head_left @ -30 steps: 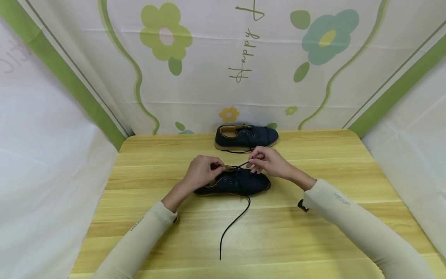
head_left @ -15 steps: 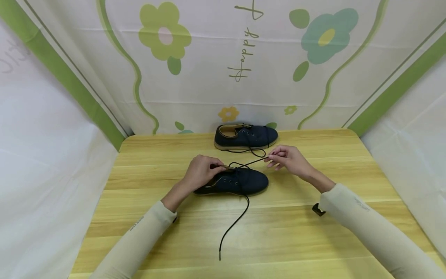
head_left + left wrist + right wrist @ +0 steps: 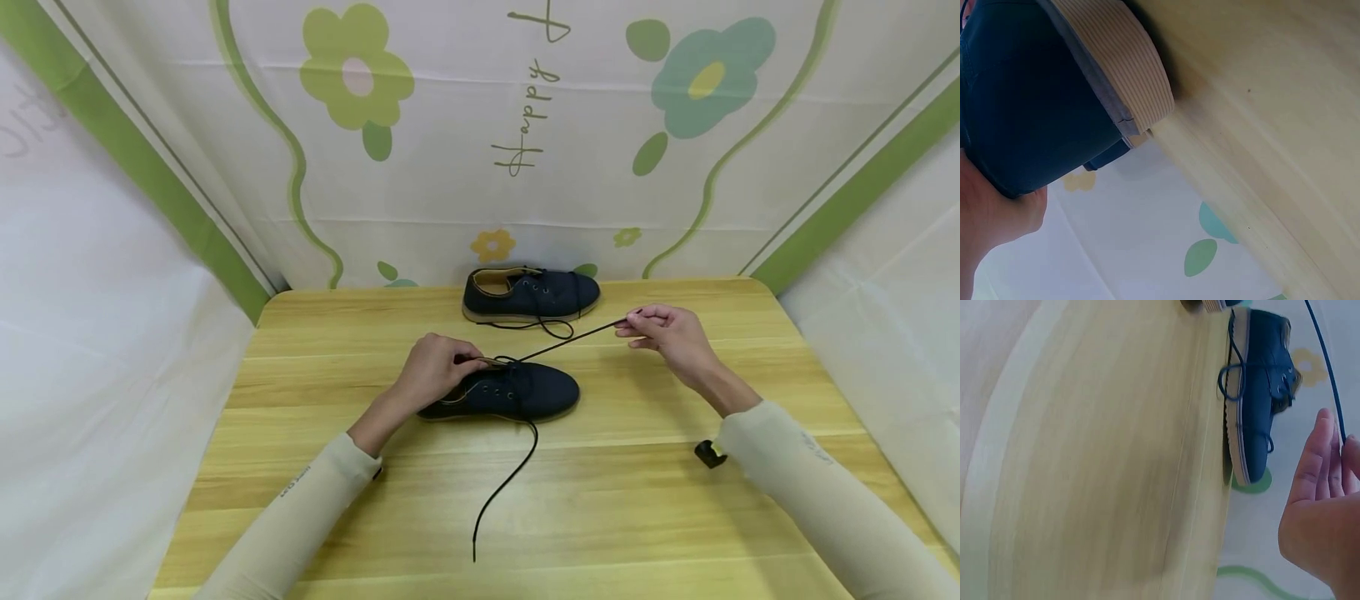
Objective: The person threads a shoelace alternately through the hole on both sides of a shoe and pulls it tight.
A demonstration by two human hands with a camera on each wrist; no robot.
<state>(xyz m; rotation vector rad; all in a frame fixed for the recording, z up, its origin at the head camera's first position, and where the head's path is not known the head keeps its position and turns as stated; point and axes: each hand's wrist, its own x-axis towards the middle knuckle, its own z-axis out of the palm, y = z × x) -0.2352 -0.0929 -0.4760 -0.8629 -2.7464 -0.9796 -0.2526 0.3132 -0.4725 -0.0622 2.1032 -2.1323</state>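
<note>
A dark navy lace-up shoe (image 3: 547, 390) sits on the table, toe to the right. My left hand (image 3: 438, 367) grips its collar near the heel opening, thumb and fingers on the far edge. In the left wrist view, that hand's thumb side meets the dark upper (image 3: 1029, 94) above the ribbed tan sole. Out to the right, my right hand (image 3: 667, 333) pinches the end of a black shoelace (image 3: 577, 336), which runs straight up from the eyelets. The other lace end (image 3: 498, 483) lies loose in a curve toward the front.
The matching shoe (image 3: 566, 292) stands at the table's back edge, its laces trailing beside the sole. Behind it hangs a white cloth backdrop (image 3: 450, 183) printed with flowers. White cloth panels flank the wooden table (image 3: 637, 517) on both sides.
My right hand has moved right and slightly away from me, drawing the pinched lace out longer and straighter. My left hand and the near shoe have hardly moved.
</note>
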